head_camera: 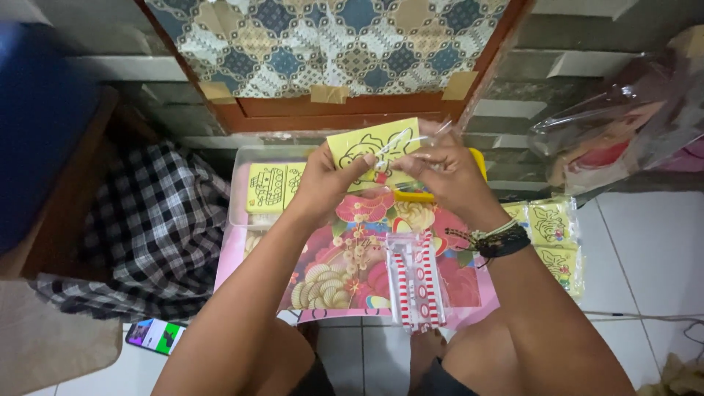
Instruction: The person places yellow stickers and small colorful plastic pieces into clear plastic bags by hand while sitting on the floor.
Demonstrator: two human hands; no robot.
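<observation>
— We had the yellow card (370,150) up between both hands, didn't we? Where exactly was it?

— Lifted clear of the surface, above the far edge of the flowered pink sheet (352,264) and in front of the patterned cloth (323,44) on the wall. We held it facing us, so the black line drawing on it could be read.

— And the grips?

— Our left hand (323,183) had thumb and fingers pressed together on the card's lower left edge. Our right hand (447,176) was pinching a clear plastic sleeve (422,139) at the card's right side; it seemed to sit over that corner, though we could not tell how far the card was inside it.

— Why both hands so close together?

— We judged that a thin card and a limp sleeve needed one hand each, held near the eyes for alignment.

— What lay around us?

— A clear tray (242,191) to the left with more yellow cards (273,187) in it, kept within reach of the left hand. A packet of red-and-white striped pieces (416,282) lay on the pink sheet just below our wrists. Bagged yellow cards (554,235) were stacked to the right, beside the braided bracelets (499,240) on our right wrist.

— Anything off to the side?

— A checked cloth (154,227) on the left, a phone (155,335) on the tiled floor near our knee, and a crumpled clear bag (616,132) at upper right.
</observation>
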